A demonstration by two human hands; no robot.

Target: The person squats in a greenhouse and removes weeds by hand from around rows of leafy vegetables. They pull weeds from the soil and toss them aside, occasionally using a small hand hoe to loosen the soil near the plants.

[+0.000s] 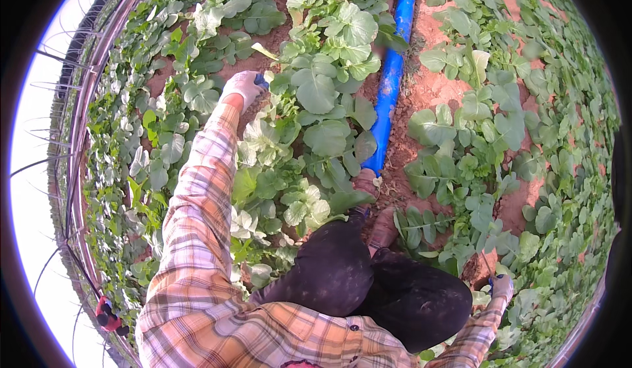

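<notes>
My left hand [243, 89] wears a white glove with blue on the finger side. It reaches far forward at the left, fingers curled, beside the leaves of a broad row of leafy green plants [316, 89]. Whether anything sits in those fingers is hidden. Low at the right, my right hand [502, 286], gloved the same way, is closed near the ground next to my knee. A thin rod [488, 264] runs up from its fingers towards a patch of bare reddish soil [478, 268]. Leaves surround this hand, and the rod's far end is unclear.
A blue hose [390, 91] lies along the soil furrow [395, 170] between plant rows, ending visually at my feet. More leafy plants [474, 116] grow on the right. Metal framing [81, 106] borders the far left, with a red and black object [109, 315] near it.
</notes>
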